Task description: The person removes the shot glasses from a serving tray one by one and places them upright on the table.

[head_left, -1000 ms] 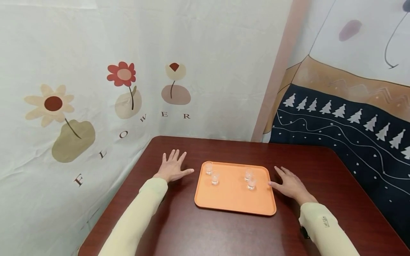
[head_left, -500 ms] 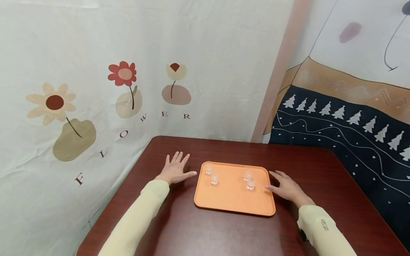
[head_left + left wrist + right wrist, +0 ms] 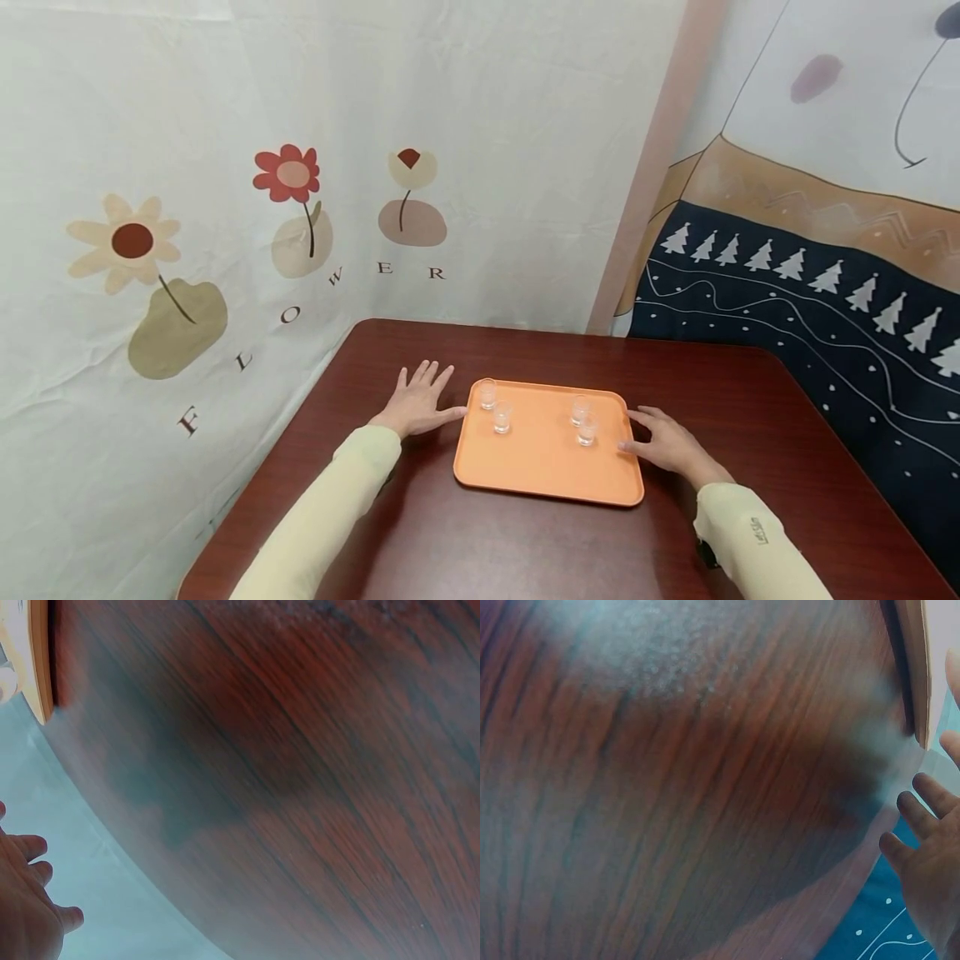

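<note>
An orange rectangular tray [image 3: 536,467] lies on the dark red-brown table. Several small clear shot glasses stand on it in two pairs: a far left glass [image 3: 487,394] and a nearer one [image 3: 502,417], then two toward the right, one glass [image 3: 580,411] just behind another glass [image 3: 587,431]. My left hand [image 3: 416,406] is spread beside the tray's left edge, its thumb tip right at the rim. At the right edge my right hand [image 3: 670,444] has relaxed fingers outside the rim, and its thumb overlaps the tray. In the right wrist view the right hand's fingers [image 3: 924,814] look straight and parted.
The table [image 3: 480,550] has a rounded far edge close to a pale wall cloth [image 3: 510,167] printed with flowers and letters. A dark blue cloth [image 3: 750,333] with white trees hangs along the right side.
Both hands have moved inward: the left rightward and slightly nearer, bringing its thumb to the rim, the right leftward and slightly nearer at the opposite edge. Tray and glasses stay in place.
</note>
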A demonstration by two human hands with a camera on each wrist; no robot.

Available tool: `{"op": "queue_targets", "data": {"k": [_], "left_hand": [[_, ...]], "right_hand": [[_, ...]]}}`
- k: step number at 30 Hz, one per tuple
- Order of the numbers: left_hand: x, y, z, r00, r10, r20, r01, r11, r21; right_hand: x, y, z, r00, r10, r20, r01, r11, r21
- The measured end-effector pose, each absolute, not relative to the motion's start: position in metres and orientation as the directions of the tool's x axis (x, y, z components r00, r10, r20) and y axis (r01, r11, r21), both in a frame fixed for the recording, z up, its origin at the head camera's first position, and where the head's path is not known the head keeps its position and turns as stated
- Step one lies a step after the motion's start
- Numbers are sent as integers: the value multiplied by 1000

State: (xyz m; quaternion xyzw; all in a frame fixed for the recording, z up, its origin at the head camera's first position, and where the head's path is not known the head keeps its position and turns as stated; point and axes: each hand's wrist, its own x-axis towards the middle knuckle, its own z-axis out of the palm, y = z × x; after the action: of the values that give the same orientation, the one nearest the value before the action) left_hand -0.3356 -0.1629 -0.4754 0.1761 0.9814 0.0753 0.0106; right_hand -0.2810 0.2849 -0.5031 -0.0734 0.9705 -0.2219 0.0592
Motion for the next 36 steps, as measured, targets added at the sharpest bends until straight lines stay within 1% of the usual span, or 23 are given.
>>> {"op": "queue_targets", "data": {"k": [10,20,36], "left_hand": [[-336,-164,-480,-932,360,23,359,918,170],[-336,-162,-484,-935,354,12,350,919,180],[-335,-161,-484,-936,352,2,347,921,176]], "right_hand": [[-280,277,-505,-981,-150,-122,-83,898,-432],[-278,276,-507,-978,-153,-142,-81,905,-417],[-273,294,-504,-978,-184,-92,-128,894,-430]]}}
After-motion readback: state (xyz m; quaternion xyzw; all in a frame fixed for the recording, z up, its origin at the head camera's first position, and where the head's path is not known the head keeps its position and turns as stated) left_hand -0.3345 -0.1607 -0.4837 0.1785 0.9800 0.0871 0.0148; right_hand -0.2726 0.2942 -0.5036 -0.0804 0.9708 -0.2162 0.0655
